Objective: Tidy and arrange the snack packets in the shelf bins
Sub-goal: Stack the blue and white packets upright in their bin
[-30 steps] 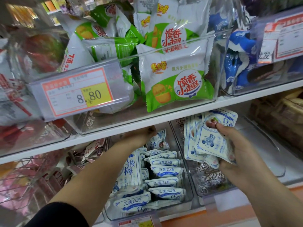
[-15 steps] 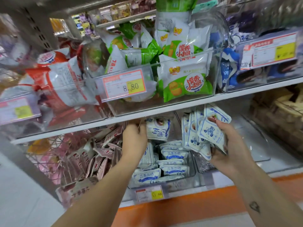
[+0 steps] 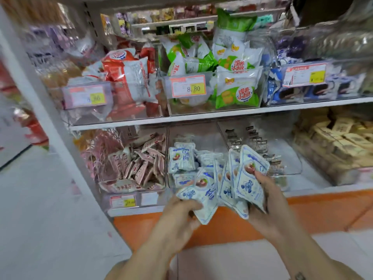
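**A:** Where are the blue-and-white packets (image 3: 249,178) at this point?

**B:** Out of the bins, held in front of the lower shelf (image 3: 323,187). The right hand (image 3: 266,201) pinches a fanned bunch of them, thumb on the front one and fingers behind. The left hand (image 3: 181,211) grips a single packet (image 3: 203,197) by its lower part, touching the bunch.

**A:** And the rest?

**B:** More of the same lie in the middle clear bin (image 3: 201,134), with an upright packet (image 3: 182,158) at its left.

**A:** What could go wrong?

**B:** The fan looks loose and the wrappers slick. If the thumb eases while the left hand squares things up, some may slide to the floor (image 3: 242,259). The right-hand bin (image 3: 290,158) holds darker packets (image 3: 256,142), so a careless drop there would mix the sorts. Pushing the bunch in unsquared would likely topple the upright one.
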Tool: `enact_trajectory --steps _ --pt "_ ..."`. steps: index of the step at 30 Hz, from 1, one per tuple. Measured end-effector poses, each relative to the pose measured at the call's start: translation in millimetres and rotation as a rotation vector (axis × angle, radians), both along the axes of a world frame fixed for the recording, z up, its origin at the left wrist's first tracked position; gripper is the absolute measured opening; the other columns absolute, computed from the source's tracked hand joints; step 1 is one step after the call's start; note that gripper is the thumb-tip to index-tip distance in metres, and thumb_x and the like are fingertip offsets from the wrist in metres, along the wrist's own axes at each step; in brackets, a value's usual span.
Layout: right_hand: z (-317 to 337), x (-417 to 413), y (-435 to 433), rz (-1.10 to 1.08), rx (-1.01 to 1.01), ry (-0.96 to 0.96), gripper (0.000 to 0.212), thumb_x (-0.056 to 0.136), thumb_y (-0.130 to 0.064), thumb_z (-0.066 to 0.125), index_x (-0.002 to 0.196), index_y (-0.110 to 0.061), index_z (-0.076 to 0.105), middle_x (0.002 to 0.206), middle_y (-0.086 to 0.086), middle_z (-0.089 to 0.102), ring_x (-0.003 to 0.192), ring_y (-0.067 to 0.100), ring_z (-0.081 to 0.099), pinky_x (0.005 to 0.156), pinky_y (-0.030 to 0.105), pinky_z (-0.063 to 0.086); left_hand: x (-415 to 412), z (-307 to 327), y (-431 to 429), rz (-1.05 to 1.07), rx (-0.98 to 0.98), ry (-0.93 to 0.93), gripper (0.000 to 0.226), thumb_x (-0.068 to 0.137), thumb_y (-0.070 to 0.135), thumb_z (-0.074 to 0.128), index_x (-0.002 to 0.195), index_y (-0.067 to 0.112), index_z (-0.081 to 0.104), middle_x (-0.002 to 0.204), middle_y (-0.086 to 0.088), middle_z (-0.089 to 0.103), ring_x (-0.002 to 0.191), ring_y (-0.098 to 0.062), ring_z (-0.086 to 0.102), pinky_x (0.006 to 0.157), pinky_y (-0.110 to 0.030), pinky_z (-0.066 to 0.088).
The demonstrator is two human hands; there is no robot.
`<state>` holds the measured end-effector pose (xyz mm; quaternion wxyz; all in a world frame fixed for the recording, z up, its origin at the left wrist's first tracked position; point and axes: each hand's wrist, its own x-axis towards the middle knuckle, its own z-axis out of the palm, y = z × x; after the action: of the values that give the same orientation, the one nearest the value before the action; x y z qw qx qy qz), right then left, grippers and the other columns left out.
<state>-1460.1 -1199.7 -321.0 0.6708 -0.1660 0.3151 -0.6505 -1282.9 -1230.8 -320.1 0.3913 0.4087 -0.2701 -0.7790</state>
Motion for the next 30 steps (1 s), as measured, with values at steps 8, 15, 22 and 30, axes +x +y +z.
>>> enact_trajectory --steps 8,15,22,30 --pt "6.5 9.9 38.8 0.033 0.026 0.139 0.026 0.079 -0.035 0.063 0.098 -0.021 0.074 0.104 0.009 0.071 0.090 0.036 0.064 0.068 0.038 0.049 20.6 10.9 29.1 -0.279 0.059 0.264 0.052 0.063 0.005 0.071 0.115 0.003 0.064 0.128 -0.020 0.059 0.114 -0.032 0.058 0.086 -0.036 0.053" --pt "7.9 32.6 59.9 0.223 0.022 0.023 0.059 0.049 -0.033 0.091 0.103 -0.018 0.075 0.118 0.012 0.067 0.107 0.029 0.065 0.075 0.048 0.057 19.7 -7.9 46.7 0.030 -0.008 0.006 0.034 0.098 0.013 0.043 0.129 0.024 0.054 0.113 -0.006 0.070 0.098 -0.026 0.066 0.074 -0.039 0.056" --pt "1.3 50.7 62.6 0.180 -0.024 0.122 0.057 0.079 -0.038 0.063 0.128 -0.012 0.058 0.125 0.018 0.062 0.113 0.034 0.061 0.080 0.050 0.056 13.2 -9.0 61.1 0.009 -0.279 -0.223 0.054 0.096 0.000 0.035 0.113 0.049 0.050 0.121 0.001 0.064 0.099 -0.019 0.066 0.085 -0.048 0.054" --pt "-4.4 60.3 60.8 0.037 -0.040 0.244 0.054 0.084 -0.028 0.054 0.136 -0.017 0.045 0.124 0.015 0.063 0.113 0.034 0.061 0.085 0.049 0.054 24.7 -6.7 71.9 -0.276 -0.333 -0.195 0.076 0.064 0.067 0.062 0.129 0.031 0.050 0.120 0.005 0.067 0.107 -0.018 0.066 0.094 -0.048 0.051"
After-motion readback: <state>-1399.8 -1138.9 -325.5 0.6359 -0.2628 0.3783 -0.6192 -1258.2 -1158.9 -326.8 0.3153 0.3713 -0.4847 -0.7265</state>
